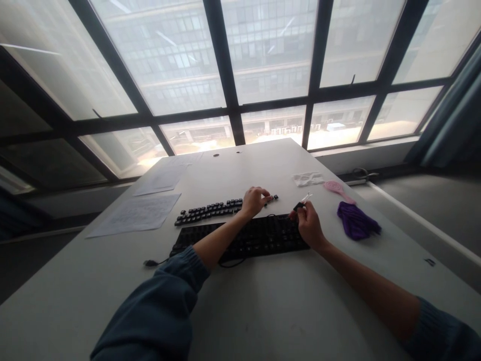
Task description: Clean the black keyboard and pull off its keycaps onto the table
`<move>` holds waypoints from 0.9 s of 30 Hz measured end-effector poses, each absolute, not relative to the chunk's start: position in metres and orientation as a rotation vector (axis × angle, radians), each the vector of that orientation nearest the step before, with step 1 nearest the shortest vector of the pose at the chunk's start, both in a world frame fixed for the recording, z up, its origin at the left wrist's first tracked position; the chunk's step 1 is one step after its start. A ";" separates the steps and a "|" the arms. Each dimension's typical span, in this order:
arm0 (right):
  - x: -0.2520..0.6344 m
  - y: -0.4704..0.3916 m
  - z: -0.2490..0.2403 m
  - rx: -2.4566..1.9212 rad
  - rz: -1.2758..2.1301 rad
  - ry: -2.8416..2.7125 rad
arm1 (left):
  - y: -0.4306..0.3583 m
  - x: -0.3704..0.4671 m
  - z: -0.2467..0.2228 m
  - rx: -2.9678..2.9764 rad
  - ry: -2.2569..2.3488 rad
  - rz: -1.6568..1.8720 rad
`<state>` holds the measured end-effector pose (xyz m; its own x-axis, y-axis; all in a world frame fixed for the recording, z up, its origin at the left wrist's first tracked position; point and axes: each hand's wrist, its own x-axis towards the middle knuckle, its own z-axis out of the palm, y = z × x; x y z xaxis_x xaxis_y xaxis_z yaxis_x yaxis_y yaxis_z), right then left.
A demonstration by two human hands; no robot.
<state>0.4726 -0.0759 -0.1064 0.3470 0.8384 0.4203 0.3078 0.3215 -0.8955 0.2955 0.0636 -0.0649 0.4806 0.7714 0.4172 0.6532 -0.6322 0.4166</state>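
Note:
A black keyboard [240, 238] lies across the white table, with its cable and plug at the left. Behind it, loose black keycaps [210, 210] stand in rows. My left hand [255, 201] is over the right part of these rows, its fingers bent together at a small keycap [275, 197] group; what it pinches is too small to name. Above the keyboard's right end, my right hand [308, 220] is closed on a small tool with a black handle [298, 206] and thin light wires pointing up.
Printed papers [135, 215] lie at the left. On the right are a white cloth-like item [308, 179], a pink brush [338, 190] and a purple cloth [356, 220]. A small dark piece [430, 262] lies near the right edge. Windows stand beyond the table [263, 165].

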 end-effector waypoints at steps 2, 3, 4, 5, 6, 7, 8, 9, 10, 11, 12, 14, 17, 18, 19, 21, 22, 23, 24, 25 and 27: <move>0.474 -0.076 -0.106 -1.244 0.487 -1.209 | 0.062 0.300 -0.073 2.569 1.270 0.835; 0.474 -0.076 -0.106 -1.244 0.482 -1.205 | 0.061 0.302 -0.076 2.582 1.288 0.833; 0.475 -0.076 -0.106 -1.244 0.478 -1.201 | 0.060 0.303 -0.079 2.591 1.307 0.838; 0.475 -0.076 -0.106 -1.244 0.476 -1.200 | 0.060 0.304 -0.081 2.597 1.328 0.840; 0.476 -0.076 -0.106 -1.243 0.475 -1.199 | 0.059 0.305 -0.082 2.599 1.349 0.840; 0.476 -0.076 -0.106 -1.240 0.476 -1.200 | 0.059 0.305 -0.083 2.601 1.368 0.831; 0.476 -0.075 -0.107 -1.236 0.477 -1.202 | 0.059 0.305 -0.084 2.603 1.382 0.815; 0.476 -0.075 -0.106 -1.232 0.479 -1.205 | 0.059 0.304 -0.084 2.605 1.392 0.795; 0.475 -0.076 -0.106 -1.229 0.480 -1.207 | 0.060 0.304 -0.085 2.608 1.400 0.776; 0.475 -0.076 -0.106 -1.227 0.481 -1.211 | 0.060 0.303 -0.085 2.609 1.407 0.759; 0.475 -0.076 -0.106 -1.227 0.481 -1.213 | 0.060 0.303 -0.086 2.610 1.410 0.744; 0.475 -0.077 -0.105 -1.226 0.478 -1.215 | 0.061 0.302 -0.087 2.610 1.410 0.728; 0.478 -0.077 -0.103 -1.216 0.472 -1.209 | 0.062 0.301 -0.089 2.601 1.396 0.728; 0.479 -0.076 -0.102 -1.213 0.469 -1.207 | 0.063 0.300 -0.088 2.591 1.392 0.736; 0.481 -0.075 -0.102 -1.212 0.466 -1.210 | 0.063 0.299 -0.087 2.577 1.390 0.750; 0.485 -0.073 -0.102 -1.214 0.456 -1.232 | 0.064 0.298 -0.081 2.542 1.392 0.806; 0.487 -0.072 -0.103 -1.215 0.452 -1.252 | 0.063 0.297 -0.076 2.523 1.391 0.842; 0.490 -0.072 -0.103 -1.217 0.450 -1.280 | 0.062 0.297 -0.071 2.507 1.384 0.881; 0.491 -0.072 -0.103 -1.222 0.447 -1.313 | 0.059 0.298 -0.067 2.494 1.364 0.917; 0.493 -0.073 -0.102 -1.230 0.444 -1.349 | 0.054 0.299 -0.062 2.485 1.326 0.942; 0.494 -0.075 -0.101 -1.254 0.435 -1.427 | 0.040 0.303 -0.057 2.486 1.186 0.930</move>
